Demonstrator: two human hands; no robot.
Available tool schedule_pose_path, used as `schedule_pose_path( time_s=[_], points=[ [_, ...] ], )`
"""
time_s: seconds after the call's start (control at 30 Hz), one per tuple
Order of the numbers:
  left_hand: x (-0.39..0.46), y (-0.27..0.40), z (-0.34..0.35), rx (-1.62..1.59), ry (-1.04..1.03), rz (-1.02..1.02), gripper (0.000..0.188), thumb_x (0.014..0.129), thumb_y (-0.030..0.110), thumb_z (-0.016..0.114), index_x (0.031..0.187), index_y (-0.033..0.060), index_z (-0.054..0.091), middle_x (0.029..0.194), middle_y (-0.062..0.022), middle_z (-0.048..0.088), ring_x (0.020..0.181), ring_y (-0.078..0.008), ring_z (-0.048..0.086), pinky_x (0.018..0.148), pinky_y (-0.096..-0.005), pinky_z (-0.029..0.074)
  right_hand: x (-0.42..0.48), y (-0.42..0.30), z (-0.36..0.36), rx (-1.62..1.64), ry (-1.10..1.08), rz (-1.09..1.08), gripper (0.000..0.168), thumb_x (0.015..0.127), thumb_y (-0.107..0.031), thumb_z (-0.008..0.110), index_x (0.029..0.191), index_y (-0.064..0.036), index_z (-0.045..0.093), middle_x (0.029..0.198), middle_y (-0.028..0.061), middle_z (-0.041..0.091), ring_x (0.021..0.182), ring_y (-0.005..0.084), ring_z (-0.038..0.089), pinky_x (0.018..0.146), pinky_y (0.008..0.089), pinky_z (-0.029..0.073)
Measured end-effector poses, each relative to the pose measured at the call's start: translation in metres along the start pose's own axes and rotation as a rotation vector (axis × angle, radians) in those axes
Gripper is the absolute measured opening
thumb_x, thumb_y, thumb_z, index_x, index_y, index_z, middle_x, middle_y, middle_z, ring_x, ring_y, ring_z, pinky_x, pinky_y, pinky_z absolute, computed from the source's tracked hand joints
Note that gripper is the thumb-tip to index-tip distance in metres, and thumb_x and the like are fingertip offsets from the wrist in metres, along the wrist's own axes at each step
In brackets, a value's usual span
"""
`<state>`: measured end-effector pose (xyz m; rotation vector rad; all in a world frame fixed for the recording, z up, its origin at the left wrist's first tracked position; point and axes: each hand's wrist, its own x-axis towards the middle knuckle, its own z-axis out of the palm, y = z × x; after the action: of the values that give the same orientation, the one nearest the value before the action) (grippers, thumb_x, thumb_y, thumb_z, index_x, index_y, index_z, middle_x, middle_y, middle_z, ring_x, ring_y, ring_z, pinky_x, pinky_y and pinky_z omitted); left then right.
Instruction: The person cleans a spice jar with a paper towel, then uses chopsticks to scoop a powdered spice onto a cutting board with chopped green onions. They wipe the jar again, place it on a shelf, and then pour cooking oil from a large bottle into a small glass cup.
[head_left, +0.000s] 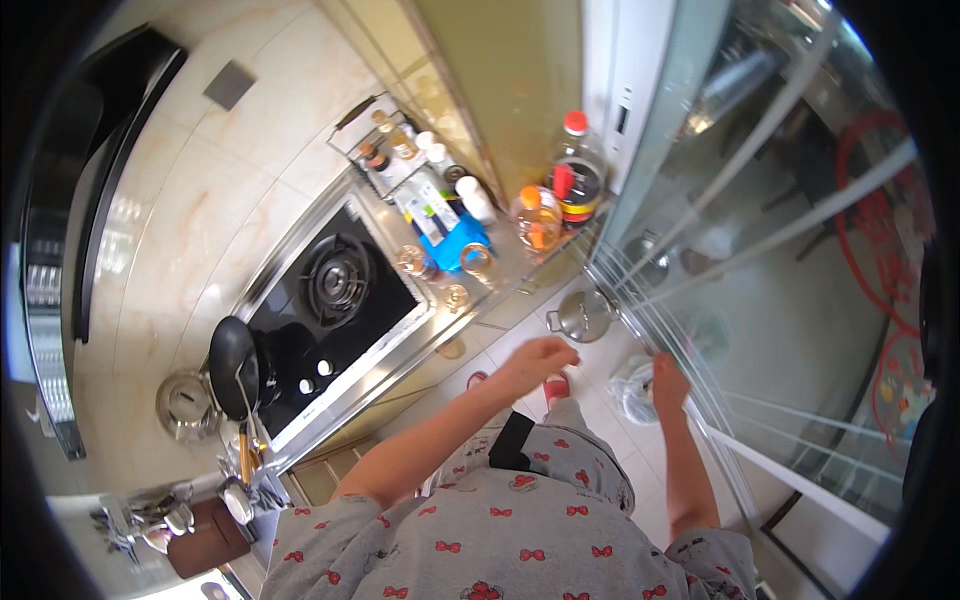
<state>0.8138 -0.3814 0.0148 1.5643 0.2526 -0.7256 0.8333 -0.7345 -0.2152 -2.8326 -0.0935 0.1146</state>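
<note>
My left hand (541, 361) is in front of my body over the tiled floor, with its fingers curled and slightly blurred. Whether it holds something small cannot be seen. Bent into a loose fist, my right hand (670, 386) is near the lower frame of the sliding glass door (750, 300). What lies inside that fist is hidden. Just left of the right hand, a small bin lined with a clear plastic bag (631, 391) stands on the floor. A round metal pot lid or covered pot (583, 316) lies beyond my left hand, by the door track.
Along my left runs a counter with a black gas hob (337, 300) and a dark wok (234, 367). Glass jars (476, 260), a blue packet (454, 244), an orange-capped bottle (536, 217) and a red-capped bottle (577, 176) crowd its far end. A range hood (112, 195) juts out above.
</note>
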Motion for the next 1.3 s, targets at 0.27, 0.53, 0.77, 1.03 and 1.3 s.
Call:
schedule_pose_path(
  time_s=[0.27,0.53,0.77,1.03,1.3],
  points=[
    [-0.048,-0.089,-0.097,-0.038,0.588,0.033,0.028,0.094,0.020,0.063,0.117,0.0032,0.060,0.113,-0.0105,0.067,0.112,-0.0157,0.058,0.101,-0.0326,0.043,0.011,0.005,-0.015,-0.208,-0.010,-0.013,0.059,0.083,-0.033,0.071,0.131,-0.003,0.052,0.126,0.0217,0.059,0.118,0.0381,0.056,0.098,0.0473,0.045],
    [-0.103,-0.131,-0.139,-0.166,0.661,-0.044,0.047,0.094,0.016,0.064,0.137,0.0074,0.045,0.129,-0.0154,0.058,0.123,-0.0232,0.053,0.104,-0.0364,0.042,0.041,-0.300,-0.071,0.436,-0.010,-0.530,0.053,0.078,-0.015,0.075,0.126,-0.008,0.054,0.115,0.0115,0.061,0.109,0.0336,0.057,0.091,0.0435,0.047],
    [-0.191,-0.217,-0.169,0.005,0.751,-0.115,0.044,0.091,0.017,0.065,0.131,0.0055,0.051,0.125,-0.0178,0.061,0.117,-0.0243,0.058,0.098,-0.0359,0.047,0.057,-0.374,-0.060,0.546,-0.028,-0.407,0.051,0.077,-0.010,0.075,0.123,-0.008,0.053,0.108,0.0093,0.060,0.101,0.0292,0.058,0.087,0.0414,0.048],
    [-0.240,-0.265,-0.211,-0.066,0.851,-0.187,0.045,0.084,0.021,0.069,0.125,0.0080,0.056,0.115,-0.0184,0.067,0.106,-0.0254,0.064,0.093,-0.0384,0.050,0.088,-0.335,-0.050,0.617,0.206,-0.147,0.039,0.083,-0.008,0.070,0.118,-0.006,0.053,0.102,0.0087,0.061,0.089,0.0219,0.060,0.080,0.0355,0.050],
    [-0.195,-0.203,-0.210,-0.003,0.886,-0.036,0.041,0.089,0.014,0.066,0.127,0.0046,0.055,0.118,-0.0172,0.065,0.111,-0.0254,0.062,0.095,-0.0373,0.049,0.112,-0.336,-0.058,0.713,0.077,-0.158,0.033,0.082,-0.007,0.070,0.111,-0.005,0.054,0.098,0.0081,0.060,0.084,0.0213,0.059,0.077,0.0364,0.050]
  ],
)
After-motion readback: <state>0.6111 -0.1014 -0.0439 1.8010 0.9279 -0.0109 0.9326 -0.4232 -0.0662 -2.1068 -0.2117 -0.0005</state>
